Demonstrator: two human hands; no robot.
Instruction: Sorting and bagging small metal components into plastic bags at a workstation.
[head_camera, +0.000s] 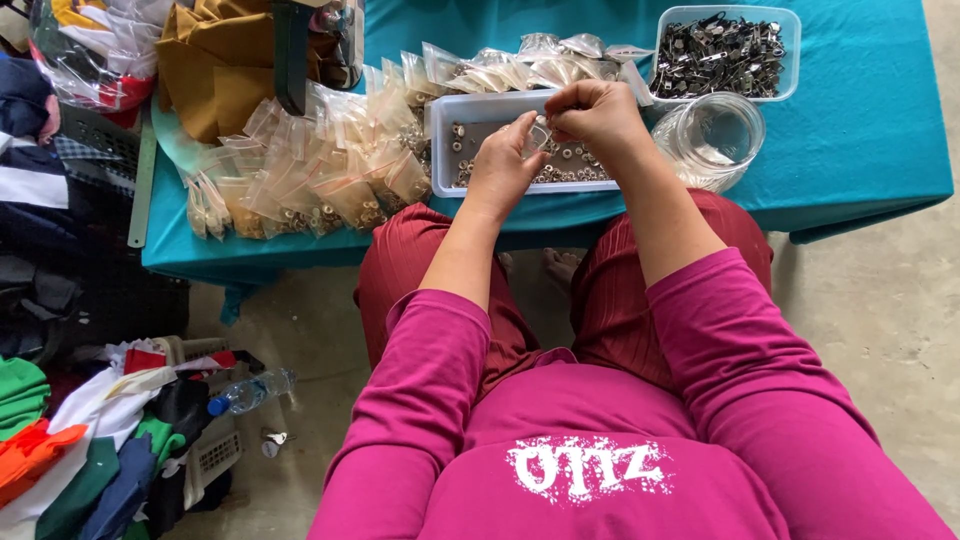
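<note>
Over a white rectangular tray (445, 150) of small metal rings, my left hand (500, 165) and my right hand (598, 115) meet. Both pinch a small clear plastic bag (540, 133) between their fingertips. The tray sits on a teal cloth-covered table (860, 140), right at its near edge. To the tray's left lies a heap of small clear bags (320, 165) filled with metal pieces, and more filled bags (520, 65) lie behind the tray.
A clear tub (727, 50) of dark metal clips stands at the back right, with a clear plastic jar (712, 140) on its side in front. Brown fabric (220, 65) lies at the back left. Coloured cloth (60, 440) and a water bottle (250, 392) are on the floor at left.
</note>
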